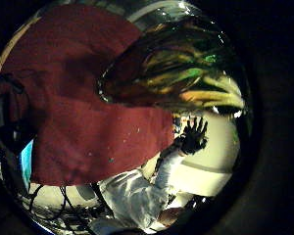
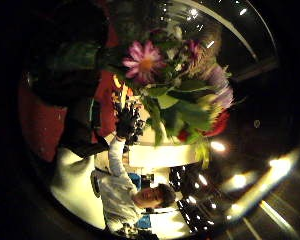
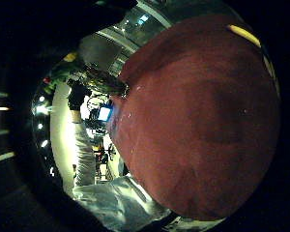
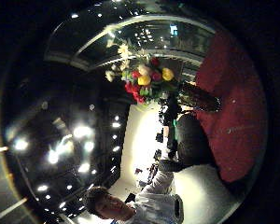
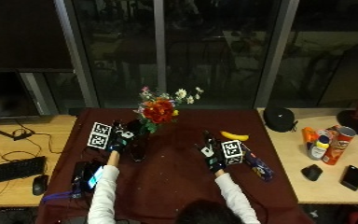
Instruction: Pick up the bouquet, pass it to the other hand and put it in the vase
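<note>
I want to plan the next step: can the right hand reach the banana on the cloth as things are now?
Probably yes. The right hand is open over the dark red cloth, and the banana lies just beyond it with nothing visible between them.

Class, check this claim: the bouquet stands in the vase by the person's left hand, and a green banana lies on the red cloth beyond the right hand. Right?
Not quite. The banana is yellow, not green, as the outside view shows. The rest stands: bouquet in the vase by the left hand, banana on the red cloth beyond the right hand.
</note>
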